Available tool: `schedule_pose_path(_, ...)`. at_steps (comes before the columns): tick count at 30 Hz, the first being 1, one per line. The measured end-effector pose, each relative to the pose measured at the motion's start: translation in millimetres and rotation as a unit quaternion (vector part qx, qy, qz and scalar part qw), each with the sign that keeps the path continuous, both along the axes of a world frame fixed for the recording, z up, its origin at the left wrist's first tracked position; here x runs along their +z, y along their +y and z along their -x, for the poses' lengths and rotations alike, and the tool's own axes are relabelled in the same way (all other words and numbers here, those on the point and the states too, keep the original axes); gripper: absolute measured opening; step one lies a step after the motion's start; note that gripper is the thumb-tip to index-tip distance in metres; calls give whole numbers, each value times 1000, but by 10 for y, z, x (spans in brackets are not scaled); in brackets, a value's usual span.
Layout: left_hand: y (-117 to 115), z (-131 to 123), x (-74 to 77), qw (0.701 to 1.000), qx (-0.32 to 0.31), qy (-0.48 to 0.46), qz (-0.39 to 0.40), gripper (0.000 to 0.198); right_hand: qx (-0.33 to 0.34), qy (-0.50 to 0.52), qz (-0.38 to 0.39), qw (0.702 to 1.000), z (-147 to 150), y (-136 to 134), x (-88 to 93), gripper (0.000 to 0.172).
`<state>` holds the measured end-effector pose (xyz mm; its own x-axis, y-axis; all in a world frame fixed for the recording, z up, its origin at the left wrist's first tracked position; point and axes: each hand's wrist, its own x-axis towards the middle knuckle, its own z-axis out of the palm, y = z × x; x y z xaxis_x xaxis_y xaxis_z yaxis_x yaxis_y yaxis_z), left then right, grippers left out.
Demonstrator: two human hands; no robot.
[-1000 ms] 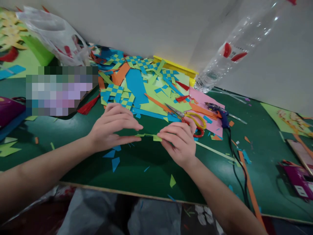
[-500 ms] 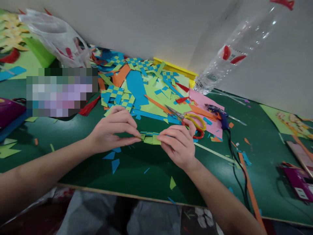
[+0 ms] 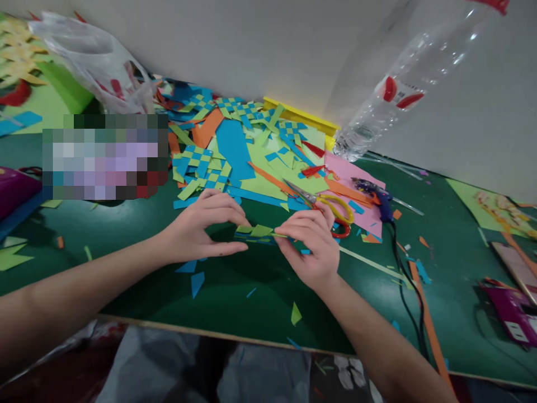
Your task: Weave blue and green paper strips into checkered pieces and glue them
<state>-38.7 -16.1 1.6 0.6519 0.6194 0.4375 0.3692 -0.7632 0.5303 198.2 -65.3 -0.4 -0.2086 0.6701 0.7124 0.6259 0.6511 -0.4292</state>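
Both my hands hold a small woven piece of green and blue paper strips [image 3: 258, 233] just above the green table [image 3: 235, 291]. My left hand [image 3: 201, 226] pinches its left end, fingers curled. At the piece's right end my right hand [image 3: 312, 243] pinches it, with a blue scrap under the fingers. The piece lies nearly edge-on to me, so its weave is hard to see.
Behind my hands is a heap of cut paper and woven squares [image 3: 235, 145]. Yellow-handled scissors [image 3: 329, 207] lie just behind my right hand. A blue glue gun [image 3: 377, 196] with its black cord, a clear plastic bottle [image 3: 398, 84], a plastic bag [image 3: 92, 61] and purple items [image 3: 512, 305] surround the spot.
The woven piece has been lifted and tilted between my fingers. My hands shifted slightly upward and my right hand rotated, showing a blue scrap beneath it.
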Motion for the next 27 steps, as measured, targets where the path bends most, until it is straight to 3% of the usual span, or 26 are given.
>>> schedule_pose_path(11, 17, -40, -36, 1000, -2, -12, 5, 8, 0, -1, 35, 999, -4, 10, 19, 3)
schedule_pose_path(17, 61, -5, -18, 998, 54, -37, -12, 19, -19, -19, 36, 999, -113, 88, 26, 21)
schedule_pose_path(22, 97, 49, -21, 995, 88, -50, -5, 19, -91, -45, -10, 995, -218, 172, 13, 24)
schedule_pose_path(27, 103, 78, -43, 988, 148, -47, 24, 20, -193, 46, -26, 980, -359, 279, -80, 35)
